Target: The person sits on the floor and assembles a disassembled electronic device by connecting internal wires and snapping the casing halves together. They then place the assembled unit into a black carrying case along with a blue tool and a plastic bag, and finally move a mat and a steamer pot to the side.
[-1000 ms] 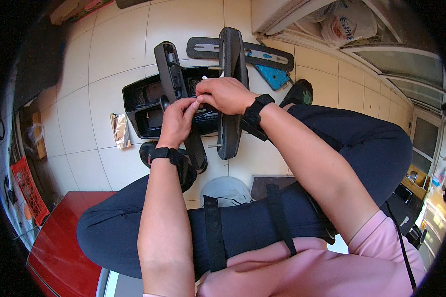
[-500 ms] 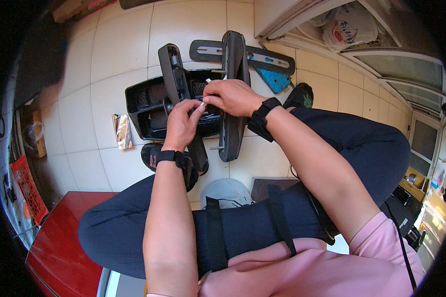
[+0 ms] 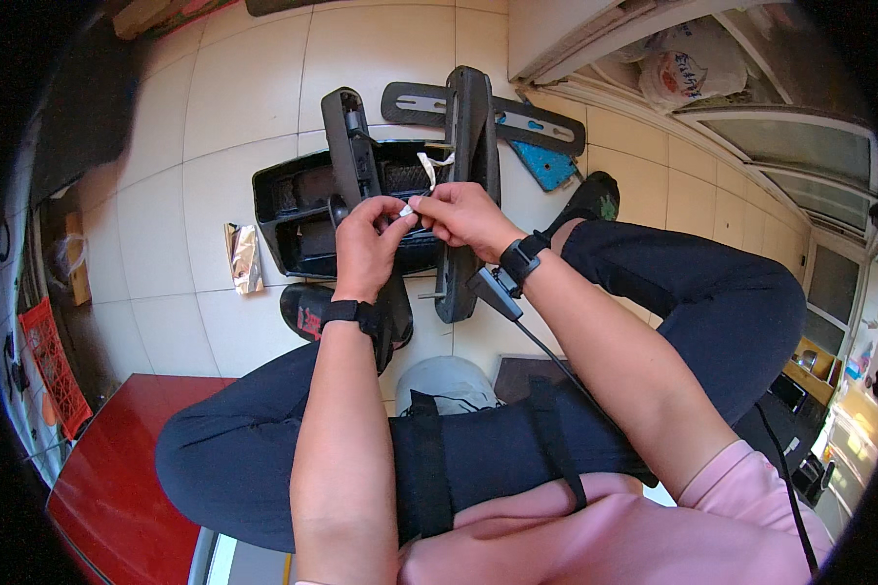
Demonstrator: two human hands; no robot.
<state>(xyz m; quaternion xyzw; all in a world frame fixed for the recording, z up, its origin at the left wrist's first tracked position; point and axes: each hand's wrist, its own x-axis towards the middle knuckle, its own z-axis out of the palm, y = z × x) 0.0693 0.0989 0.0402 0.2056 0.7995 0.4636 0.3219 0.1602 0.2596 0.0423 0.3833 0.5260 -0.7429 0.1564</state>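
My left hand (image 3: 366, 252) and my right hand (image 3: 468, 222) meet above a black compartmented tray (image 3: 261, 210) on the floor. Fingertips of both hands are pinched together at a thin white strip (image 3: 407, 210). Its loose, curled end (image 3: 429, 168) sticks up past my right fingers. Whether the strip is tape, paper or cloth cannot be made out. A black hollow arm (image 3: 343, 122) lies across the tray, left of my hands. Beside my right hand, a long black bar (image 3: 466, 107) with metal pins rests over the tray's right side.
A slotted black bracket (image 3: 541, 125) and a blue plate (image 3: 546, 168) lie beyond the long bar. A crumpled foil wrapper (image 3: 245, 261) is left of the tray. A whitish bucket (image 3: 444, 375) stands near my lap. At lower left is a glossy red surface (image 3: 117, 458).
My right hand has turned and moved slightly down, and a longer curled end of the white strip now shows above it. My left hand has shifted slightly right.
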